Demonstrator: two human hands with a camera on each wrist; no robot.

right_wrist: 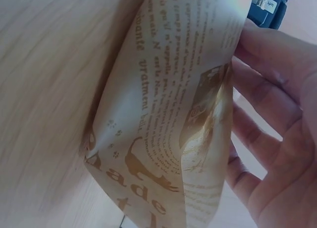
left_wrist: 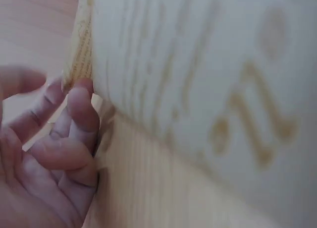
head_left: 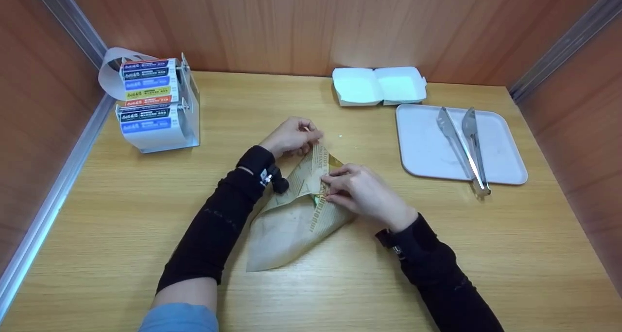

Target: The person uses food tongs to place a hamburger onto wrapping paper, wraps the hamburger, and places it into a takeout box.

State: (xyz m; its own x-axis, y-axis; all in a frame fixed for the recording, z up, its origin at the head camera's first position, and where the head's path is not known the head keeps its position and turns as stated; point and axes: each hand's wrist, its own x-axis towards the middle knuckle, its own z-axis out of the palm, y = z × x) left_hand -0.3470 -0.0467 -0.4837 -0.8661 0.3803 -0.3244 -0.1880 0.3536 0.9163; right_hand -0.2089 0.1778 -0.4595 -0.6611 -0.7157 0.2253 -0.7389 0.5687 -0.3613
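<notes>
In the head view a brown printed sheet of wrapping paper (head_left: 286, 230) is partly folded on the table, its near corner spread out flat. Something green, mostly hidden, peeks out from under the fold. My left hand (head_left: 293, 136) pinches the far tip of the paper; in the left wrist view the fingers of that hand (left_wrist: 59, 143) meet at a narrow end of the paper (left_wrist: 81, 49). Along the folded edge, my right hand (head_left: 362, 191) holds the paper from the right side. The right wrist view has this hand (right_wrist: 277, 114) against the creased printed paper (right_wrist: 153, 119).
A dispenser with several labelled rolls (head_left: 160, 103) stands at the back left. An opened white box (head_left: 357, 86) sits against the back wall. On the right, a grey tray (head_left: 423, 147) carries metal tongs (head_left: 466, 149), whose end overhangs its near edge. Wooden panels enclose the table.
</notes>
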